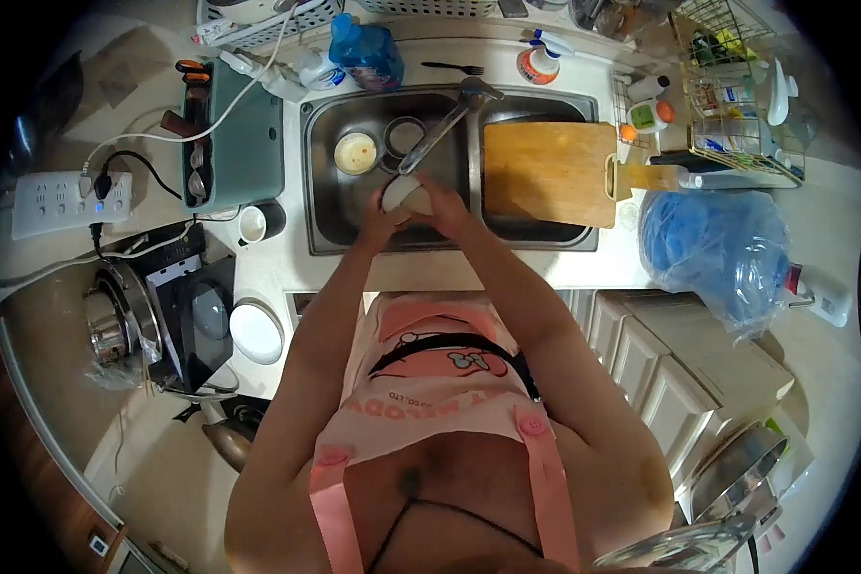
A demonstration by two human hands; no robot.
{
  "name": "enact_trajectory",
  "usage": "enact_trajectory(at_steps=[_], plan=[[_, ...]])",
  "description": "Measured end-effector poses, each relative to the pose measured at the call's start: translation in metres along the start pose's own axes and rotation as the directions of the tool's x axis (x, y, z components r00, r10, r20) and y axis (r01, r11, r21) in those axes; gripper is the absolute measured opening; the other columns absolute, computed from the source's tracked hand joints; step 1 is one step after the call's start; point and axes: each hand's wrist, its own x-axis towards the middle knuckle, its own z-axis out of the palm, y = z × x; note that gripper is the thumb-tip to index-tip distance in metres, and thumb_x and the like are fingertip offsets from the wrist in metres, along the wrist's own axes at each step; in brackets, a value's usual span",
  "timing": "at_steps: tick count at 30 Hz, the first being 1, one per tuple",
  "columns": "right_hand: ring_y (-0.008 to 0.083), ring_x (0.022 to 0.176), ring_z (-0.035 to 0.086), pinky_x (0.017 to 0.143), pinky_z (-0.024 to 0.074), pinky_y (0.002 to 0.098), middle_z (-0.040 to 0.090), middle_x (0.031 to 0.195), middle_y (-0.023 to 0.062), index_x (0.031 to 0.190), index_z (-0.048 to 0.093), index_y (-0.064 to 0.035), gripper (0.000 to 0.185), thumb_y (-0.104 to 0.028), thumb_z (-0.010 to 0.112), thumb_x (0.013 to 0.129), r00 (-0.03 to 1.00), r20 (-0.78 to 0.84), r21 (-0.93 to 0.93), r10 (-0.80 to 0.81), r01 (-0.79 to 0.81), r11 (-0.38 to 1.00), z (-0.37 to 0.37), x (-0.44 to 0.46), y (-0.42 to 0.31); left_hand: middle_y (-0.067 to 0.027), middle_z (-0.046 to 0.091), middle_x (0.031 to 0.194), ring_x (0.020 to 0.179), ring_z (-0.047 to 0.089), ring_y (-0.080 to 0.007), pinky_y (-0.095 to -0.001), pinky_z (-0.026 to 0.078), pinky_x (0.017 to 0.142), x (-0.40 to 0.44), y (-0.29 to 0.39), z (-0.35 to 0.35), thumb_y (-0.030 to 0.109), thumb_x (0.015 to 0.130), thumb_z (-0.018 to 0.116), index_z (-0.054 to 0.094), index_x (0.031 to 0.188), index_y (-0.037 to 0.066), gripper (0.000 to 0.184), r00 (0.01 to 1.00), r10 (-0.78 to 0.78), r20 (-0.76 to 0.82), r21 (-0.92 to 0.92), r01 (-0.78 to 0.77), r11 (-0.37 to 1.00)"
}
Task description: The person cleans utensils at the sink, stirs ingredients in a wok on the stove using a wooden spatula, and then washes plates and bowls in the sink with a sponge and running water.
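While a bowl (356, 153) sits inside the sink's (340, 215) left edge, left hand (383, 223) and right hand (442, 208) clasp a white dish (405, 194).

Pink apron (435, 387) printed with "MELODY" in large letters, "CO., LTD" in smaller ones

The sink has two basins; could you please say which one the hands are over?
The left basin, holding a pale bowl; a wooden board covers most of the right basin.

Two hands (383, 222) (445, 209) in play, two sink basins (337, 209) (538, 108), one tap (440, 132), one cutting board (548, 172), one fork (454, 68), one power strip (62, 204)
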Motion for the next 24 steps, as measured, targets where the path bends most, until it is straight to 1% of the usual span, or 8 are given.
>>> enact_trajectory(at_steps=[4, 6, 8, 12, 15, 18, 21, 24], plan=[[0.0229, 0.084, 0.067, 0.075, 0.0564, 0.0413, 0.068, 0.1, 0.0091, 0.117, 0.065, -0.0031, 0.046, -0.042, 0.067, 0.092, 0.881, 0.02, -0.575, -0.473, 0.397, 0.715, -0.025, 0.001, 0.014, -0.013, 0.065, 0.115, 0.104, 0.066, -0.0273, -0.0387, 0.058, 0.074, 0.003, -0.009, 0.001, 0.011, 0.092, 0.063, 0.051, 0.137, 0.008, 0.047, 0.971, -0.124, -0.206, 0.01, 0.129, 0.992], [0.0211, 0.079, 0.067, 0.07, 0.0568, 0.0397, 0.069, 0.097, 0.011, 0.111, 0.068, -0.0017, 0.043, -0.04, 0.067, 0.092, 0.921, -0.314, -0.366, -0.231, 0.107, 0.924, -0.023, 0.001, 0.006, -0.0161, 0.066, 0.113, 0.105, 0.066, -0.0316, -0.0423, 0.057, 0.08, 0.007, -0.011, -0.001, 0.007, 0.091, 0.06, 0.054, 0.134, 0.009, 0.043, 0.957, 0.037, -0.288, 0.257, 0.04, 0.966], [0.0196, 0.078, 0.068, 0.067, 0.057, 0.0384, 0.07, 0.096, 0.0125, 0.108, 0.07, -0.0008, 0.039, -0.037, 0.068, 0.092, 0.858, -0.399, -0.448, -0.323, 0.124, 0.885, -0.019, -0.018, -0.008, -0.0201, 0.067, 0.112, 0.107, 0.065, -0.037, -0.0459, 0.054, 0.086, 0.017, -0.029, -0.009, 0.003, 0.089, 0.06, 0.056, 0.131, 0.009, 0.043, 0.883, 0.395, -0.252, 0.61, -0.172, 0.773], [0.0244, 0.086, 0.069, 0.077, 0.0568, 0.0364, 0.07, 0.102, 0.0171, 0.114, 0.069, 0.0003, 0.036, -0.03, 0.065, 0.095, 0.73, -0.425, -0.361, -0.535, 0.405, 0.84, -0.009, -0.02, -0.006, -0.0243, 0.066, 0.113, 0.109, 0.061, -0.044, -0.0494, 0.05, 0.091, 0.017, -0.013, -0.006, 0.001, 0.083, 0.062, 0.057, 0.127, 0.005, 0.044, 0.829, 0.536, -0.159, 0.738, -0.261, 0.622], [0.0362, 0.102, 0.067, 0.086, 0.0554, 0.0434, 0.066, 0.116, 0.0194, 0.123, 0.064, 0.0005, 0.035, -0.02, 0.061, 0.095, 0.461, 0.131, -0.893, -0.878, 0.439, 0.098, 0.006, -0.022, 0.012, -0.0238, 0.066, 0.112, 0.105, 0.061, -0.0454, -0.0501, 0.05, 0.089, 0.021, -0.017, -0.003, 0.002, 0.082, 0.065, 0.057, 0.126, 0.005, 0.045, 0.837, 0.537, -0.105, 0.793, -0.256, 0.553], [0.0435, 0.107, 0.062, 0.1, 0.0478, 0.0438, 0.064, 0.12, 0.0223, 0.129, 0.058, 0.0013, 0.04, -0.015, 0.06, 0.093, 0.328, 0.431, -0.842, -0.841, 0.482, -0.243, 0.022, -0.034, 0.024, -0.0232, 0.066, 0.112, 0.105, 0.061, -0.0456, -0.0503, 0.05, 0.089, 0.02, -0.02, 0.0, 0.001, 0.081, 0.064, 0.056, 0.127, 0.005, 0.046, 0.851, 0.52, -0.078, 0.767, -0.282, 0.577], [0.0429, 0.112, 0.06, 0.099, 0.0478, 0.0461, 0.06, 0.127, 0.0244, 0.132, 0.055, 0.0002, 0.045, -0.011, 0.06, 0.089, 0.29, 0.709, -0.646, -0.642, 0.633, -0.427, 0.022, -0.042, 0.022, -0.0238, 0.064, 0.115, 0.109, 0.06, -0.0458, -0.0501, 0.049, 0.091, 0.011, -0.017, -0.001, -0.001, 0.082, 0.062, 0.053, 0.128, 0.004, 0.047, 0.853, 0.521, -0.001, 0.741, -0.349, 0.574], [0.0416, 0.114, 0.056, 0.096, 0.0494, 0.0472, 0.057, 0.13, 0.0231, 0.126, 0.056, 0.0011, 0.042, -0.01, 0.061, 0.086, 0.479, 0.492, -0.816, -0.727, 0.545, -0.193, 0.003, -0.035, 0.017, -0.0244, 0.062, 0.119, 0.114, 0.058, -0.0456, -0.0492, 0.048, 0.095, 0.017, -0.031, -0.01, -0.004, 0.083, 0.059, 0.051, 0.129, 0.002, 0.048, 0.833, 0.553, 0.002, 0.715, -0.388, 0.582]])
